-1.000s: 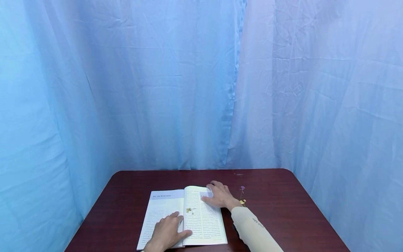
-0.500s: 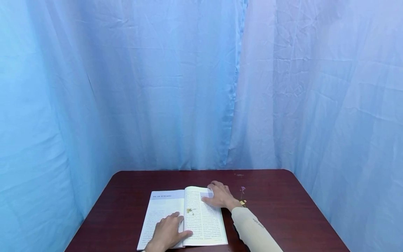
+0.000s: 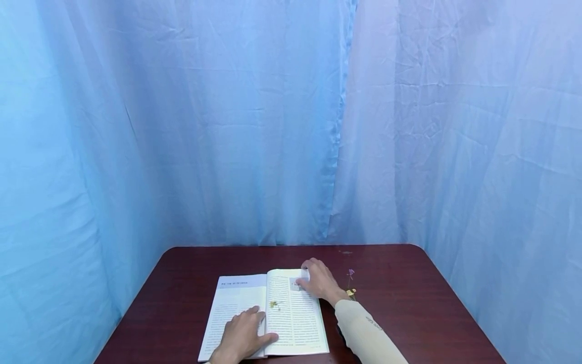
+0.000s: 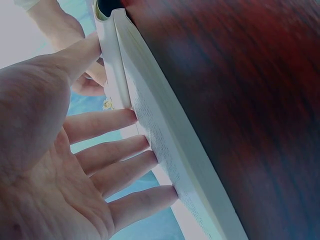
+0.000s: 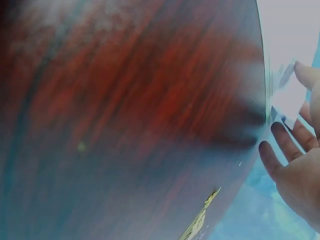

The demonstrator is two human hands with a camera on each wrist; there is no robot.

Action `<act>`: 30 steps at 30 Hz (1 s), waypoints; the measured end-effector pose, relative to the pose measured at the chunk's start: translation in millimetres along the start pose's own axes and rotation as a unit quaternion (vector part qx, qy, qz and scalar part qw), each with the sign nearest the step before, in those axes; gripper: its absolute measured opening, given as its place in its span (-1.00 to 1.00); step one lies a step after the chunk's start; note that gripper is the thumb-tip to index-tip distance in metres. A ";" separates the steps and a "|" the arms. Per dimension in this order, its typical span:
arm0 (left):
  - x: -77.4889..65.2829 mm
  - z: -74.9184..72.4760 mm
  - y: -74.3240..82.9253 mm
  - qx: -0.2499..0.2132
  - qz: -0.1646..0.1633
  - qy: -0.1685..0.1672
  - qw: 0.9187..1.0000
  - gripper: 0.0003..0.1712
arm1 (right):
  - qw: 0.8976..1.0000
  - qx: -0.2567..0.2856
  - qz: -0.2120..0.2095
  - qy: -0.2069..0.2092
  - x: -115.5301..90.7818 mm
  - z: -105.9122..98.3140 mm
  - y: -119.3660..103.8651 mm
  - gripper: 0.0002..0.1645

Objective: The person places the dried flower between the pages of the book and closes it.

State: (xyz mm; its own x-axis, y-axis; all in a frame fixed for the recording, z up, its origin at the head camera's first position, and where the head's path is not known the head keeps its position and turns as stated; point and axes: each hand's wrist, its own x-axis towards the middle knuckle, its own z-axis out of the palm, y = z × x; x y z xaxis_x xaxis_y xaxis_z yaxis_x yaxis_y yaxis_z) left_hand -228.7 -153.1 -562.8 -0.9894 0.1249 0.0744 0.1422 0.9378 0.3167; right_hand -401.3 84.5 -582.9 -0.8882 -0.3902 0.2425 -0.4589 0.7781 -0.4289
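Note:
An open book (image 3: 297, 323) lies on the table. My left hand (image 3: 241, 333) rests across its left page, fingers spread, with the thumb over the lower part of the right page. In the left wrist view the fingertips (image 4: 142, 142) touch the printed page. A small yellow flower (image 3: 273, 304) lies on the right page near the fold. My right hand (image 3: 322, 280) is at that page's far right corner, its thumb over the paper and its fingers loosely bent by the edge. Whether it pinches any paper cannot be told from the right wrist view.
To the right of the book, a purple flower (image 3: 350, 272) and a yellow flower (image 3: 351, 292) lie on the dark red table (image 3: 409, 303), close to my right wrist. Blue curtains (image 3: 227, 151) hang behind the table and on both sides.
My right hand has shifted slightly away and to the right; its thumb has drawn back toward the page's corner, uncovering a grey picture. The left hand and the flowers have stayed put.

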 end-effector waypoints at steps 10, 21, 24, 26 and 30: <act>-0.6 1.0 -0.6 0.011 0.005 0.007 1.000 -0.22 | 0.997 0.013 -0.013 0.080 2.7 -0.1 -1.1 -0.97; 0.5 1.5 -2.9 0.001 0.004 -0.001 1.000 -0.21 | 0.997 0.036 0.030 0.063 3.0 -2.7 2.1 -0.72; 0.6 1.4 -3.2 0.001 0.004 -0.001 1.000 -0.21 | 0.997 0.035 0.029 0.056 2.2 -4.6 1.2 -0.71; 1.0 1.3 -3.5 0.001 0.006 0.001 1.000 -0.21 | 0.998 0.033 0.027 0.054 2.2 -5.7 1.0 -0.70; 1.6 0.8 -3.8 0.005 0.006 0.000 1.000 -0.21 | 0.998 0.028 0.023 0.053 2.1 -7.0 1.5 -0.68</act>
State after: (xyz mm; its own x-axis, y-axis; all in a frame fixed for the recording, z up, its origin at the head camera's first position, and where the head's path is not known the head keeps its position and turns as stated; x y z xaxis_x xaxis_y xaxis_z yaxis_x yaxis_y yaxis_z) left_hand -230.9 -156.2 -564.6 -0.9877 0.1357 0.0774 0.1531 0.9395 0.3066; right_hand -403.7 88.3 -576.9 -0.9023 -0.2983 0.3112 -0.4212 0.7636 -0.4894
